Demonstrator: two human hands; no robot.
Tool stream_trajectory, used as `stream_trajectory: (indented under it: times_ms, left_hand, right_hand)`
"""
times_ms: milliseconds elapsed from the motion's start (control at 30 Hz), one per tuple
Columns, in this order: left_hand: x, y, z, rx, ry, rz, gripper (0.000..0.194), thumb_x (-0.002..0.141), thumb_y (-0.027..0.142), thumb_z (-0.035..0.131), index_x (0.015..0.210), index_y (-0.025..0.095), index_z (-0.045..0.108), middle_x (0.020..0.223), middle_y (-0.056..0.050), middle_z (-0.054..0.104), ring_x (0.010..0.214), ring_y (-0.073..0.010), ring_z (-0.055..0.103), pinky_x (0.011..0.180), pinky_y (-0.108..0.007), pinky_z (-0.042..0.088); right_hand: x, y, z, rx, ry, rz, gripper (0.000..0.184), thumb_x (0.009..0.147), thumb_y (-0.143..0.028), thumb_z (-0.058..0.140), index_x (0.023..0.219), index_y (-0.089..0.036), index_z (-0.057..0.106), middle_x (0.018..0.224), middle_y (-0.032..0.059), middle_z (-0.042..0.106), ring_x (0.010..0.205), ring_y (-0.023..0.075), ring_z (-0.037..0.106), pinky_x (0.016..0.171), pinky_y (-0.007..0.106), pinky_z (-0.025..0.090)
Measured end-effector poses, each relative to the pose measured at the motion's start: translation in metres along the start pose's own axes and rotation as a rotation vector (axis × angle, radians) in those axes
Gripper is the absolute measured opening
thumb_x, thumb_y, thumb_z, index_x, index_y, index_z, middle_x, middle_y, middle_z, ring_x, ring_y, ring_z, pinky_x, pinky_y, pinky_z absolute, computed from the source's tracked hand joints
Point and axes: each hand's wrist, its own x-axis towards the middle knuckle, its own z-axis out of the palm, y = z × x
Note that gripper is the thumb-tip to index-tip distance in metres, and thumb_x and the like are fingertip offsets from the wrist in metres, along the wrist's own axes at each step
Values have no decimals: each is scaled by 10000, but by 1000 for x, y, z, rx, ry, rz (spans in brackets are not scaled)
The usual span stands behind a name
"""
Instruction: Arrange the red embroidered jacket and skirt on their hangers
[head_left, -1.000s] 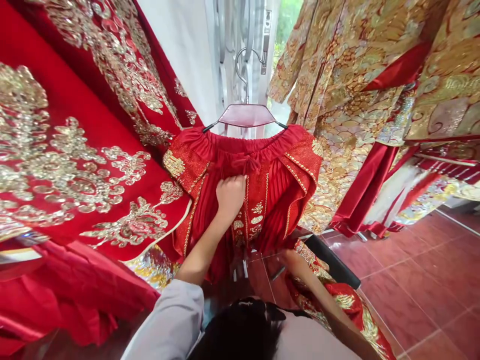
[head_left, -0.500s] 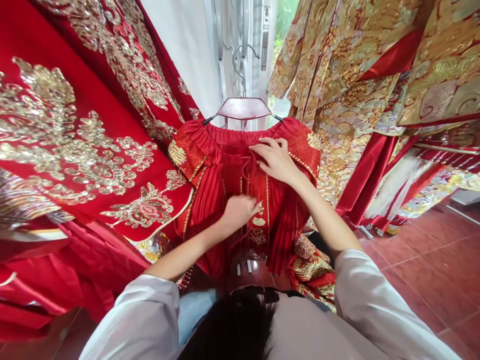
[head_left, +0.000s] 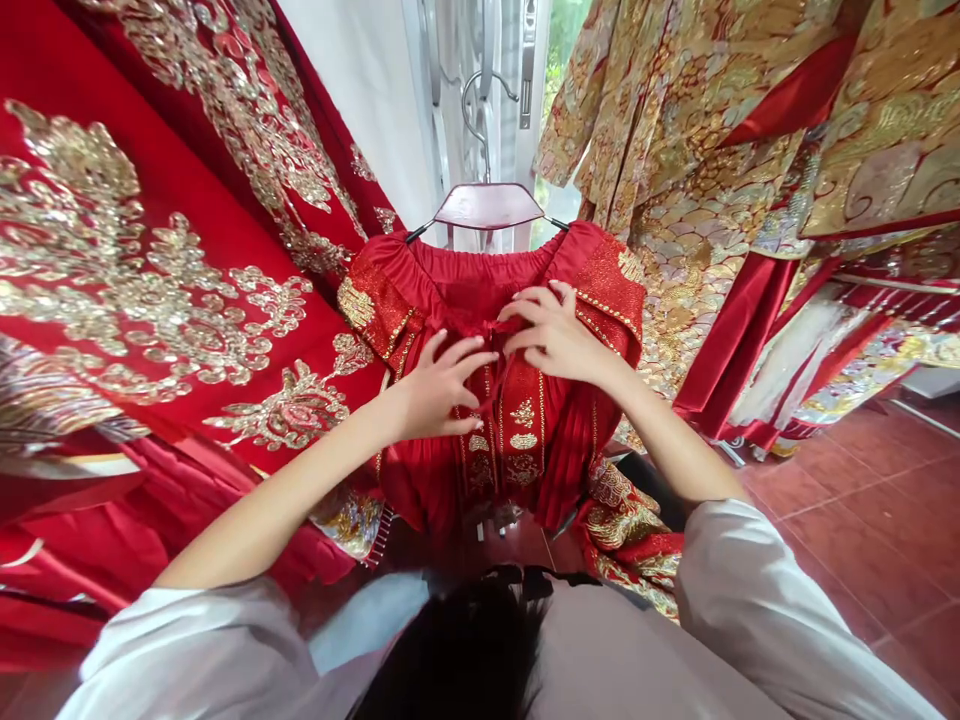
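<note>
The hands [head_left: 433, 393] partly hide the red garment [head_left: 523, 400] and its tie [head_left: 489, 328]; whether they pinch it is unclear. The gold robes [head_left: 690, 200] run past the top edge, the hair [head_left: 457, 665] past the bottom. The greenery [head_left: 565, 42] is blurred.

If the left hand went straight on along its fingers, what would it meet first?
Probably the red tie on the red garment, before the right hand; depth is unclear.
</note>
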Motion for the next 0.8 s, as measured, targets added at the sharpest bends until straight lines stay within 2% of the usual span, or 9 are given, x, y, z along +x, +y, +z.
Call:
stream_trajectory:
  times_ms: [100,167,200,300,367,433,533,667,800]
  left_hand:
    - [-3,6,-12,15,-125,104,216,811,389,654,712,210,726,1293,-59,565,1243,-244,455,1132,-466,237]
    - [7,1,-25,63,-47,82,244,866,388,581,783,206,722,1220,-49,613,1160,-202,523,1112,-402,286]
    - [15,-3,-30,113,28,35,230,876,379,563,870,208,717,1223,-48,610,1165,-201,521,1113,-398,279]
    - [41,-18,-34,318,141,-171,370,833,337,599,1154,155,623,1282,-111,564,1225,-258,483,1095,-425,274]
    - [55,-26,-28,419,46,-289,381,810,280,600,1139,90,613,1183,-163,615,1146,-291,546,1025,-418,336]
    - [63,-30,-22,455,-60,-342,254,824,223,543,1008,84,650,1025,-161,674,1007,-284,619,938,-394,381]
    - [65,-31,-21,401,-113,-314,221,856,233,479,914,118,658,960,-135,693,930,-267,646,874,-373,383]
    - [61,-32,-28,302,-218,-275,251,882,325,467,918,154,648,904,-89,705,861,-227,658,849,-337,367]
    - [59,-29,-41,310,-263,-234,233,915,283,425,950,192,636,941,-39,707,895,-174,649,816,-281,361]
  right_hand:
    - [-7,-28,7,49,-275,-90,250,799,-101,466,718,-169,692,942,38,666,980,195,537,1048,431,200]
    - [-9,-38,16,93,-409,12,272,821,-102,430,796,-151,697,837,49,675,814,166,585,940,365,345]
    - [-9,-39,21,106,-414,119,285,833,-115,417,859,-150,699,840,61,682,779,171,600,870,343,390]
    - [-3,-34,42,133,-233,463,343,859,-169,413,1097,-154,659,933,104,695,829,226,642,772,327,440]
    - [2,-29,59,189,-69,579,386,869,-176,418,1200,-146,612,982,119,694,892,243,647,798,330,450]
    - [7,-26,73,302,108,624,393,880,-180,417,1224,-127,599,1010,121,691,904,230,643,817,314,452]
    - [11,-27,87,543,307,646,350,902,-253,411,1086,-105,669,842,85,696,728,182,617,714,269,448]
    - [16,-32,86,809,503,687,284,824,-335,514,744,-119,679,627,19,603,564,114,473,566,221,359]
    - [15,-35,84,945,507,717,311,777,-382,538,568,-154,504,487,-39,422,483,71,332,499,213,247]
